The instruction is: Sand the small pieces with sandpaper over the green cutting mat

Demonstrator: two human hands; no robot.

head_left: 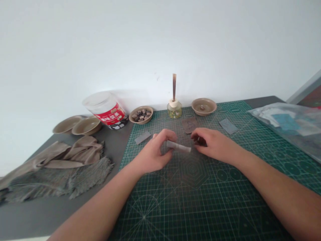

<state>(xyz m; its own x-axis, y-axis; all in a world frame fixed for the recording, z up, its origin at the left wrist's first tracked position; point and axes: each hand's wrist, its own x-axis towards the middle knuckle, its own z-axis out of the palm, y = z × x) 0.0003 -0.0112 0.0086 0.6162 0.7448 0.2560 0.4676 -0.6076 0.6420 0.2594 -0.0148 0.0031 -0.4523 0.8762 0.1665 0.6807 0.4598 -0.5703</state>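
Observation:
My left hand [160,150] is closed, its thumb and fingers pinching one end of a folded grey strip of sandpaper [182,147] above the green cutting mat [170,207]. Just to the right of the strip's free end is my right hand [213,142], with thumb and fingers curled together. The space between those fingers is dark, and what they hold, if anything, cannot be made out. Around the hands lie a grey sandpaper piece [142,137] on the left, another grey piece [228,126] on the right, and a brown marked piece [189,125] behind.
Along the wall stand a bowl of small stones [141,115], a reed diffuser [174,108] and a brown bowl [204,107]. At left are a clear jar [107,110], two bowls [86,126] and crumpled cloths [75,154]. A plastic bag [288,122] lies at right.

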